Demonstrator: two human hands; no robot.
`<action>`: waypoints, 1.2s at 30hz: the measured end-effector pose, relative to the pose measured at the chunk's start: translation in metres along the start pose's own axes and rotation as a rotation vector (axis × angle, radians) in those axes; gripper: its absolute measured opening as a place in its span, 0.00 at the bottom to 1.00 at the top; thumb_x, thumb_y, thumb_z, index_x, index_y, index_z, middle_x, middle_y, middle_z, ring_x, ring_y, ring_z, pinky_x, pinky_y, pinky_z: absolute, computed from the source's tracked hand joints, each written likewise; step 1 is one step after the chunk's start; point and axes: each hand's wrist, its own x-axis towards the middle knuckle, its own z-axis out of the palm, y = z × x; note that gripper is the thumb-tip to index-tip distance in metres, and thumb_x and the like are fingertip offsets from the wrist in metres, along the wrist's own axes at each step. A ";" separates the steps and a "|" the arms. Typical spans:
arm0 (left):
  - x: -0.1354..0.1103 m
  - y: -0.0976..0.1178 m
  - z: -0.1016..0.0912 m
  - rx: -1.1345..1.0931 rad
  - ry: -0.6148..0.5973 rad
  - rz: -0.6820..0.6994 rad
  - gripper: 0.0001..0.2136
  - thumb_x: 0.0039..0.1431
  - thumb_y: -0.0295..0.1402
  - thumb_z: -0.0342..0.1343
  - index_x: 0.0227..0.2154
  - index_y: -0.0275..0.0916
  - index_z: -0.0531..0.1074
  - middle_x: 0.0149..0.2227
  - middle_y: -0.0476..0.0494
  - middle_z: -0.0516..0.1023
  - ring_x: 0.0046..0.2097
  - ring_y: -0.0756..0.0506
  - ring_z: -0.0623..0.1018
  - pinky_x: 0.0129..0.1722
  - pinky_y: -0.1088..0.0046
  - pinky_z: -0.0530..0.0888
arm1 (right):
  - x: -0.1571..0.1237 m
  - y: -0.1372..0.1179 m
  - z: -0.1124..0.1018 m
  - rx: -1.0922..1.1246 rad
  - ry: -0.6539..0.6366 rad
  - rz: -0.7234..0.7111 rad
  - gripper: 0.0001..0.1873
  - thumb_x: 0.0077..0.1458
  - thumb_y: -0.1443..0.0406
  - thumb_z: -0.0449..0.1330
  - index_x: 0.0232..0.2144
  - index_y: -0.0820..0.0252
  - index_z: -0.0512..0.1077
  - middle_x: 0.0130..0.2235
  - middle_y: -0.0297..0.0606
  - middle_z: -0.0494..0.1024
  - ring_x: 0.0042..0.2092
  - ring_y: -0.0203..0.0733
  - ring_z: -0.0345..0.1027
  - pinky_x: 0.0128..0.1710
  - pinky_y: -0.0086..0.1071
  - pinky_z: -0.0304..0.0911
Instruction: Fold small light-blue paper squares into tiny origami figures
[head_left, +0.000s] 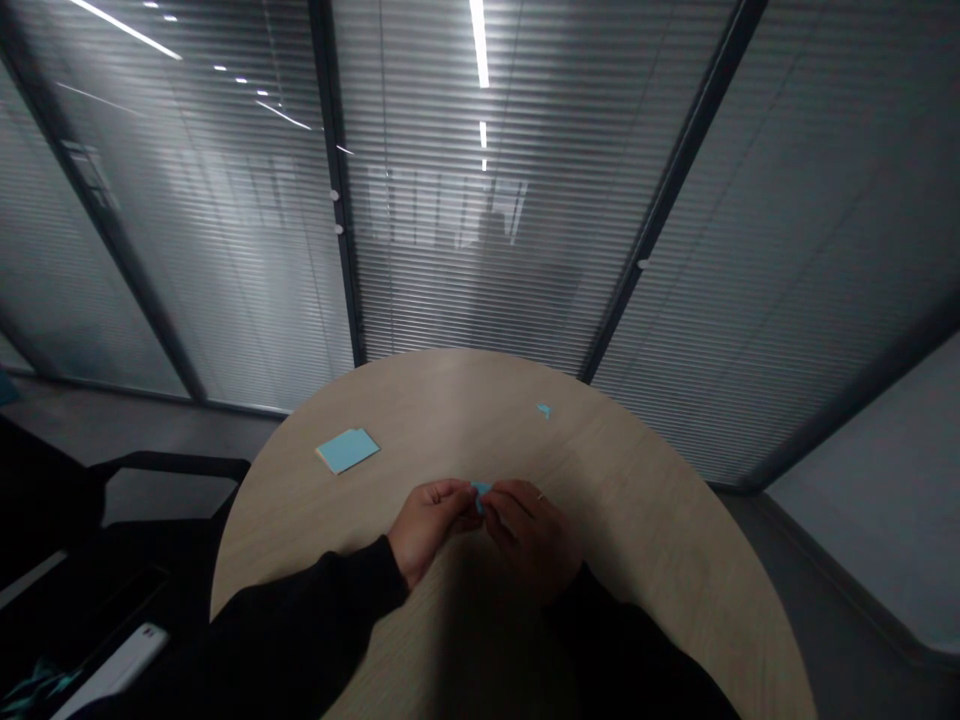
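Between my two hands is a small piece of light blue paper (481, 488), mostly covered by the fingers, so its shape cannot be made out. My left hand (429, 522) pinches it from the left with thumb and fingers. From the right, my right hand (529, 530) grips the same piece, its fingertips close to the left thumb. Both hands are just above the round wooden table (637, 560). Farther off to the left lies a stack of light blue paper sheets (349, 450) with a pale yellowish edge. A tiny blue paper shape (544, 410) rests toward the far right.
A black chair (172, 462) with an armrest stands against the table's left side. On its seat are a white phone-like object (120, 665) and a dark teal cloth-like thing (45, 685). Glass partitions with blinds (480, 300) rise behind the table's far edge.
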 end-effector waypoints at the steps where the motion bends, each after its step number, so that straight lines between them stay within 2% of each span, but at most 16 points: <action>1: 0.000 0.000 0.000 -0.005 0.001 0.001 0.14 0.47 0.39 0.69 0.29 0.31 0.77 0.27 0.45 0.78 0.29 0.51 0.76 0.34 0.77 0.73 | 0.000 0.001 0.000 0.002 0.014 0.000 0.09 0.64 0.67 0.53 0.36 0.60 0.74 0.36 0.42 0.78 0.38 0.42 0.71 0.40 0.34 0.68; 4: 0.000 0.000 0.000 0.003 -0.004 0.008 0.13 0.48 0.39 0.68 0.28 0.32 0.77 0.26 0.45 0.77 0.29 0.51 0.76 0.34 0.77 0.73 | -0.001 0.003 0.000 0.002 0.030 -0.012 0.08 0.64 0.68 0.54 0.39 0.60 0.74 0.36 0.42 0.78 0.38 0.42 0.71 0.39 0.34 0.68; 10: 0.001 -0.001 -0.001 0.035 -0.035 0.038 0.14 0.52 0.41 0.65 0.27 0.32 0.76 0.27 0.44 0.76 0.29 0.51 0.75 0.35 0.75 0.73 | -0.001 0.004 -0.005 -0.016 -0.015 -0.088 0.10 0.64 0.68 0.53 0.38 0.60 0.74 0.37 0.41 0.79 0.38 0.42 0.71 0.38 0.34 0.69; 14: -0.001 0.000 0.001 0.037 -0.020 0.032 0.14 0.51 0.41 0.65 0.28 0.31 0.76 0.27 0.43 0.77 0.29 0.50 0.75 0.35 0.74 0.73 | 0.001 0.002 -0.008 -0.074 -0.020 -0.152 0.10 0.64 0.69 0.52 0.39 0.61 0.74 0.39 0.42 0.80 0.38 0.42 0.72 0.37 0.34 0.70; 21: -0.003 0.005 0.005 0.028 -0.008 0.004 0.13 0.50 0.39 0.66 0.27 0.31 0.76 0.27 0.43 0.77 0.28 0.51 0.75 0.33 0.75 0.72 | 0.000 0.005 -0.010 -0.150 -0.042 -0.308 0.11 0.64 0.71 0.53 0.42 0.61 0.74 0.42 0.42 0.81 0.40 0.42 0.73 0.40 0.35 0.70; 28: -0.002 0.003 0.002 0.021 -0.025 -0.001 0.13 0.50 0.39 0.66 0.28 0.31 0.76 0.26 0.45 0.75 0.28 0.51 0.74 0.34 0.75 0.72 | -0.004 0.005 -0.012 -0.237 -0.100 -0.348 0.14 0.64 0.72 0.52 0.46 0.60 0.74 0.43 0.42 0.81 0.40 0.44 0.73 0.39 0.38 0.69; 36: 0.000 -0.001 -0.001 0.039 -0.044 0.004 0.15 0.51 0.41 0.66 0.30 0.31 0.77 0.29 0.42 0.78 0.30 0.50 0.76 0.35 0.74 0.73 | 0.002 0.000 -0.018 -0.290 -0.107 -0.385 0.12 0.64 0.71 0.51 0.42 0.61 0.74 0.41 0.42 0.82 0.37 0.45 0.72 0.35 0.38 0.67</action>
